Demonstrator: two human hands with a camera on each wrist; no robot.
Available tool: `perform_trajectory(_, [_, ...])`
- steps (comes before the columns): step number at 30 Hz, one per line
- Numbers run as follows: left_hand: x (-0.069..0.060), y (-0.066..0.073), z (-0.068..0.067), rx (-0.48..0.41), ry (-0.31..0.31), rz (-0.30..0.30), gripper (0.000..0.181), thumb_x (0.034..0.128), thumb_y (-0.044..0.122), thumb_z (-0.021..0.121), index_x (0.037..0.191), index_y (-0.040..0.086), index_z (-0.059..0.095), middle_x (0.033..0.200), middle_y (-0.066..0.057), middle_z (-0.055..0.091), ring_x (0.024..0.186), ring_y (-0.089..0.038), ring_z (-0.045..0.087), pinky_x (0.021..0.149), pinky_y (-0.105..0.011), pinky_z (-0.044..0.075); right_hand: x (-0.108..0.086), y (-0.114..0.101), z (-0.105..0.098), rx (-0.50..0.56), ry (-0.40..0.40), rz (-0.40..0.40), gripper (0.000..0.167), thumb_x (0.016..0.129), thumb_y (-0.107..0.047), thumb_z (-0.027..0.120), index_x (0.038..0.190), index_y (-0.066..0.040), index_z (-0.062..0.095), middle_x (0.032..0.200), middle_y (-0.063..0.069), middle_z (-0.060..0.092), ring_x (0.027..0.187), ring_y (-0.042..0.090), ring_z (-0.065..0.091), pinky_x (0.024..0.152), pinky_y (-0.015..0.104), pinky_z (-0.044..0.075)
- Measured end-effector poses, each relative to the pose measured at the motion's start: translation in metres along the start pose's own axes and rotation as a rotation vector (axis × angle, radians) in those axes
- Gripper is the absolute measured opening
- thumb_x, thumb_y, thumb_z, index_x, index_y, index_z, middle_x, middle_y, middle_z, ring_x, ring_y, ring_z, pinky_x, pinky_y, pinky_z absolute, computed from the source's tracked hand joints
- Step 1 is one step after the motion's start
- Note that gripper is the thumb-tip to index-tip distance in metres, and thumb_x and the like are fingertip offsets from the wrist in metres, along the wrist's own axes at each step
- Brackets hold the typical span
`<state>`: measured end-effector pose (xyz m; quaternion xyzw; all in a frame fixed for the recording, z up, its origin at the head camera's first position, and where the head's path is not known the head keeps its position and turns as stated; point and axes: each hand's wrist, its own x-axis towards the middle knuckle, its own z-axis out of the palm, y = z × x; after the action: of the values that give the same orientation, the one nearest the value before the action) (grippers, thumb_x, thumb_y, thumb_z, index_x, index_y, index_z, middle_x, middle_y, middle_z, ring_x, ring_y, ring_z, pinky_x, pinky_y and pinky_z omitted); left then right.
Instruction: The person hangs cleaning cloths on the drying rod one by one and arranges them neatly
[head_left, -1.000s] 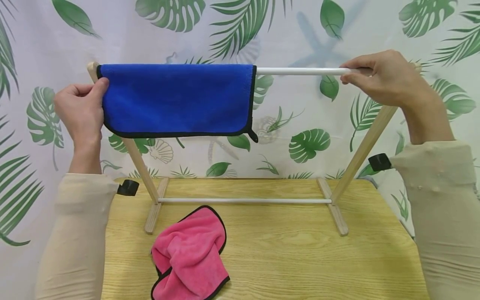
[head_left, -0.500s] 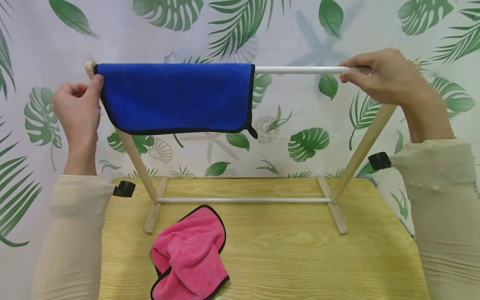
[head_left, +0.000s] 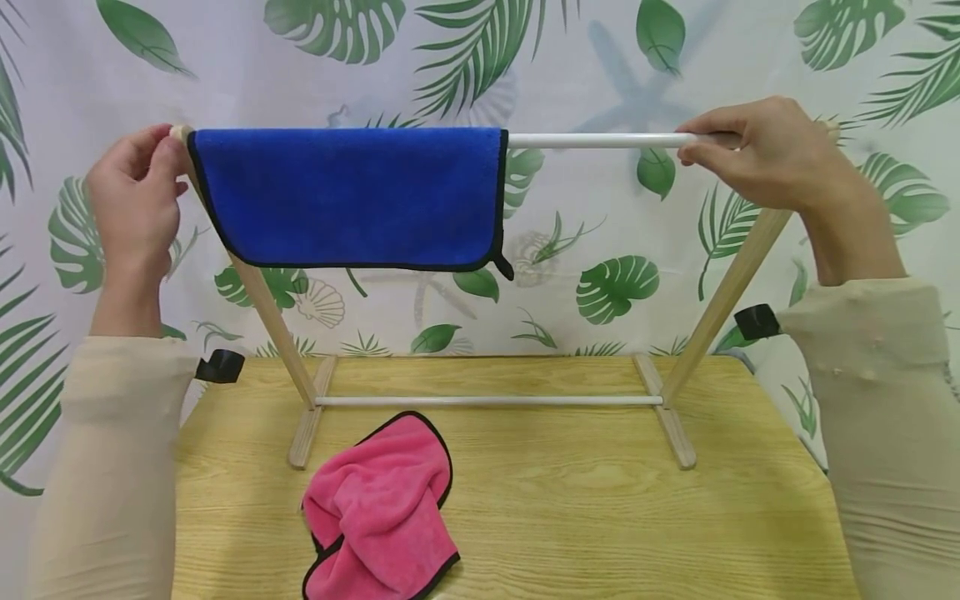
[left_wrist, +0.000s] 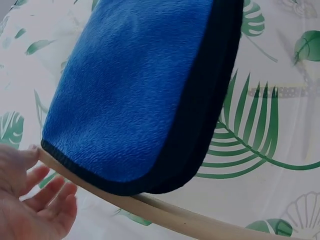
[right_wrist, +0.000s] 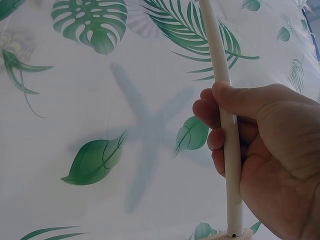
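A blue cloth with black edging (head_left: 352, 200) hangs folded over the left part of the rack's white top rod (head_left: 592, 141). At the cloth's left edge, my left hand (head_left: 138, 196) holds the top end of the left wooden post (head_left: 262, 300) between thumb and forefinger. In the left wrist view the thumb of that hand (left_wrist: 37, 200) meets the post (left_wrist: 175, 217) beside the cloth (left_wrist: 125, 100), the other fingers loosely bent. My right hand (head_left: 780, 158) grips the rod near its right end; the right wrist view shows fingers and thumb (right_wrist: 270, 135) around the rod (right_wrist: 231, 160).
On the wooden table (head_left: 600, 500) lies a crumpled pink cloth (head_left: 382, 508), in front of the rack's left foot (head_left: 303, 437). A lower white rod (head_left: 487, 401) joins the two feet. Behind the rack hangs a leaf-patterned curtain (head_left: 465, 50).
My left hand has let go of the blue cloth's left edge and moved left and up onto the post's top. The cloth's left side has shifted slightly left. The right hand stays on the rod.
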<state>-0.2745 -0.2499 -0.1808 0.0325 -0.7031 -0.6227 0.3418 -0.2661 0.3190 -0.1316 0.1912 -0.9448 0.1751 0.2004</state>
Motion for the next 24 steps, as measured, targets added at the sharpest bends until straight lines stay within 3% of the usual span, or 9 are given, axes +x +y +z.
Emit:
perform_trajectory(5, [0.007, -0.002, -0.005, -0.130, -0.157, -0.048, 0.042, 0.1028, 0.028, 0.065, 0.143, 0.014, 0.064, 0.120, 0.001, 0.066, 0.105, -0.013, 0.061, 0.113, -0.029, 0.039, -0.001, 0.000, 0.000, 0.011, -0.002, 0.012, 0.034, 0.106, -0.018, 0.058, 0.131, 0.005, 0.067, 0.109, 0.023, 0.069, 0.071, 0.015, 0.045, 0.054, 0.024, 0.033])
perform_trajectory(9, [0.012, -0.005, -0.008, -0.230, -0.249, -0.058, 0.045, 0.1015, 0.025, 0.066, 0.144, 0.010, 0.062, 0.123, -0.003, 0.065, 0.102, -0.016, 0.064, 0.106, -0.022, 0.044, -0.001, 0.000, 0.001, -0.012, 0.010, -0.014, 0.034, 0.107, -0.018, 0.058, 0.130, 0.004, 0.068, 0.110, 0.022, 0.071, 0.068, 0.014, 0.045, 0.053, 0.024, 0.032])
perform_trajectory(12, [0.015, -0.007, -0.008, -0.298, -0.283, -0.053, 0.046, 0.0989, 0.023, 0.070, 0.141, 0.007, 0.063, 0.120, -0.005, 0.066, 0.097, -0.017, 0.066, 0.092, -0.017, 0.052, -0.002, 0.001, 0.000, -0.032, 0.016, -0.033, 0.034, 0.107, -0.018, 0.057, 0.130, 0.004, 0.068, 0.110, 0.022, 0.071, 0.065, 0.015, 0.044, 0.053, 0.025, 0.032])
perform_trajectory(15, [0.017, -0.008, -0.008, -0.307, -0.303, -0.050, 0.046, 0.0966, 0.024, 0.072, 0.139, 0.006, 0.065, 0.116, -0.005, 0.067, 0.096, -0.018, 0.066, 0.085, -0.017, 0.054, -0.002, 0.002, -0.001, -0.043, 0.012, -0.032, 0.033, 0.107, -0.018, 0.057, 0.130, 0.004, 0.068, 0.110, 0.022, 0.071, 0.066, 0.015, 0.043, 0.053, 0.025, 0.032])
perform_trajectory(24, [0.016, -0.006, -0.010, -0.280, -0.370, -0.075, 0.045, 0.0998, 0.027, 0.067, 0.139, 0.006, 0.064, 0.116, -0.005, 0.065, 0.101, -0.018, 0.061, 0.088, -0.018, 0.052, -0.001, 0.005, 0.001, -0.051, 0.025, -0.047, 0.033, 0.106, -0.017, 0.059, 0.130, 0.004, 0.068, 0.111, 0.022, 0.071, 0.072, 0.015, 0.046, 0.055, 0.023, 0.033])
